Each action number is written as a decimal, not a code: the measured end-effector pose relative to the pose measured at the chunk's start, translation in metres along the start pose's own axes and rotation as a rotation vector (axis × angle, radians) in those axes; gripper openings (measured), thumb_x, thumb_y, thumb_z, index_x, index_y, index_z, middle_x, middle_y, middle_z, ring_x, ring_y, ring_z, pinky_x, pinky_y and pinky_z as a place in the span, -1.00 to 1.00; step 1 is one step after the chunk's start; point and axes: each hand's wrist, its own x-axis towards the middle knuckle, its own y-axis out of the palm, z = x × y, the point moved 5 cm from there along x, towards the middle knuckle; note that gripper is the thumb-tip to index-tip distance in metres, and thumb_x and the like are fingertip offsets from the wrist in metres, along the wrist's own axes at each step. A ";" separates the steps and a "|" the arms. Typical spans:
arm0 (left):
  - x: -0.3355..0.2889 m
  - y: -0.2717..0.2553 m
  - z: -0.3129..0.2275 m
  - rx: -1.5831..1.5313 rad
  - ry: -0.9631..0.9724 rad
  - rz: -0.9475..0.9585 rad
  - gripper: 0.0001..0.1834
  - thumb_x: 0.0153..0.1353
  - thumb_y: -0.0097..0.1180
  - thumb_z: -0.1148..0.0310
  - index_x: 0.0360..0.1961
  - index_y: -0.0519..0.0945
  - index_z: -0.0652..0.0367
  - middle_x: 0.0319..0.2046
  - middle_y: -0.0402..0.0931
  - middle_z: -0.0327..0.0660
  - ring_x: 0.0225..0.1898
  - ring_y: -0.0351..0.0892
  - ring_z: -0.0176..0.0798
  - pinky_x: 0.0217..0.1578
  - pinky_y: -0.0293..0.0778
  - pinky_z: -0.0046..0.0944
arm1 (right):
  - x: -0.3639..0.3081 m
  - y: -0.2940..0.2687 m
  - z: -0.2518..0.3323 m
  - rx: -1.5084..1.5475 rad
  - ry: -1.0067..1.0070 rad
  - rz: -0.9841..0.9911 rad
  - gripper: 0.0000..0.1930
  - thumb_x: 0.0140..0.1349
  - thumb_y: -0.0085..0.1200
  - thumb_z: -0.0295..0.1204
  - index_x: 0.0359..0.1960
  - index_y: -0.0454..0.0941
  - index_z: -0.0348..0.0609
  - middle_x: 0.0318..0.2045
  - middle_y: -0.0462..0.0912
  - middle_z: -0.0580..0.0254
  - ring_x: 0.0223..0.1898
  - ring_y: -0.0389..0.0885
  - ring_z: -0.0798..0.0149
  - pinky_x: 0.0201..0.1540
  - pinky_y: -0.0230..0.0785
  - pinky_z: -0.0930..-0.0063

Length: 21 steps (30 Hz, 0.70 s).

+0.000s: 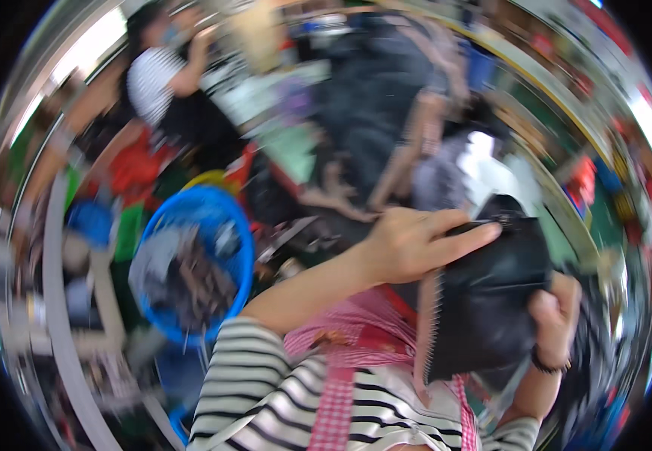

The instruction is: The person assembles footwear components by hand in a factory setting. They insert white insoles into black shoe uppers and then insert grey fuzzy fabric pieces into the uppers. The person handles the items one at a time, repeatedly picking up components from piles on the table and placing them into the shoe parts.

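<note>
A black, shiny, leather-like piece (491,301) is held up in front of my chest, with a tan zigzag-cut strip (427,338) down its left side. My left hand (416,242) reaches across and grips its upper left edge; the index finger lies along the top, near a small dark fitting (505,219) that is too blurred to name. On the right side, my right hand (555,314) is closed around the piece's edge, thumb against the front. Motion blurs both hands slightly.
To the left stands a blue plastic basket (247,259) with grey and brown scraps inside. Ahead lies a large dark sheet (371,105) with tan edges. Another person (157,83) in a striped top is at the far left. A yellow-edged shelf (536,71) runs along the right.
</note>
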 end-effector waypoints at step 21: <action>-0.490 -0.429 0.052 0.032 -0.750 -1.743 -0.58 0.32 0.08 0.08 0.11 0.42 0.02 -0.01 0.57 -0.17 0.01 0.57 -0.05 -0.12 0.54 -0.04 | 0.016 0.025 -0.123 0.217 0.391 0.306 -0.76 0.43 -0.05 -0.27 -0.39 0.37 -0.10 -0.72 0.36 0.45 -0.76 0.24 0.63 -0.73 0.04 0.77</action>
